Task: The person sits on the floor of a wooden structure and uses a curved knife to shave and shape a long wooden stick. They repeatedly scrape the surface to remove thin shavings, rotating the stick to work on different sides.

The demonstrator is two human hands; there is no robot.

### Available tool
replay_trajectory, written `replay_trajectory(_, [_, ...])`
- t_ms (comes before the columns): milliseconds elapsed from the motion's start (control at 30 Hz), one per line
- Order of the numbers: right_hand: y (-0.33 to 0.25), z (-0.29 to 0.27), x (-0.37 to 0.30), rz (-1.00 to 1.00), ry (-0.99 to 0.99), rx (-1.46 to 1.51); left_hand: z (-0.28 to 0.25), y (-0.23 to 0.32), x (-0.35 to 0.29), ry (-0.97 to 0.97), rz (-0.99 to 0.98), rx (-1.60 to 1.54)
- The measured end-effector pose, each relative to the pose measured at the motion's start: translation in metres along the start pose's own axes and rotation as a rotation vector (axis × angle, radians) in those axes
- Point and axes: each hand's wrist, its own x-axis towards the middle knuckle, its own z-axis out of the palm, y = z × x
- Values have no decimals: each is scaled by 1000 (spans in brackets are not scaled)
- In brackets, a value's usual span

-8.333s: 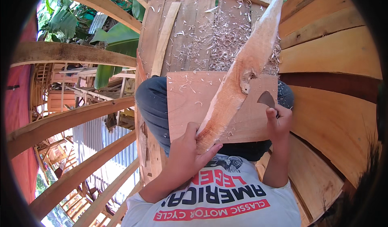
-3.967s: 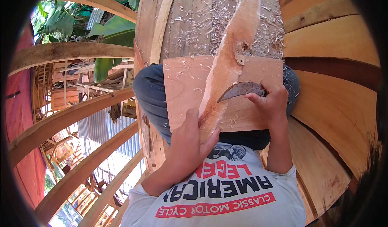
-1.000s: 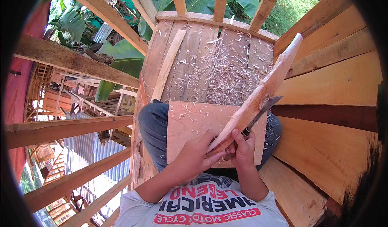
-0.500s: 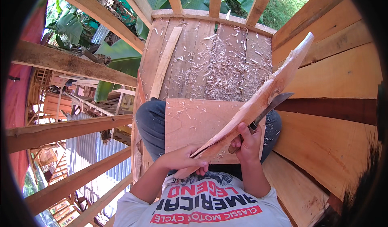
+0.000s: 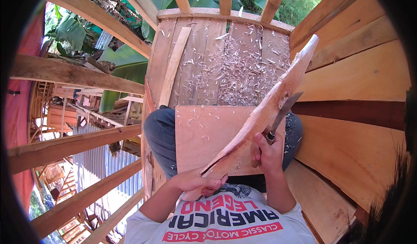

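**Long timber tipped onto its side, knife close by**

A wall of wide planks [image 5: 356,135] curves along our right, beside a plank floor [image 5: 197,40] that stretches out ahead of the seated worker. A flat board [image 5: 204,129] spans the lap, over dark trousers [image 5: 160,133]. Above its right part slants a long piece of wood [image 5: 263,116], its far tip pointing up and right, its near end down by the white shirt; whether it touches the board we cannot tell. A thin wooden strip [image 5: 174,66] lies on the floor at left.

The left hand [image 5: 197,184] is wrapped around the wood's near end, fingers curled in, a short stub showing past the grip. The right hand [image 5: 268,152] is closed around the handle of a knife [image 5: 286,110], thumb raised along it, the blade lying just beside the wood's right side; contact is unclear to us.

Four seconds earlier, we saw the broad face turned up; now the piece is rolled, and a dark split [image 5: 215,163] shows near the gripped end. The hands, close together a second ago, stand apart. In our judgement, the roll brings a narrower side within the blade's reach. Pale shavings [image 5: 243,79] litter the floor beyond.
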Motion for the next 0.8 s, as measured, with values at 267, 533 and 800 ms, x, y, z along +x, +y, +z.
replay_trajectory(267, [17,-12,-20,-68,-325,-739,-14,-14,-43,254,29,-128])
replay_trajectory(533, [14,15,-21,-71,-355,-1051,-21,19,-47,369,34,45])
replay_trajectory(800, [8,15,-17,-79,-325,-1145,-25,31,-68,367,-207,-77])
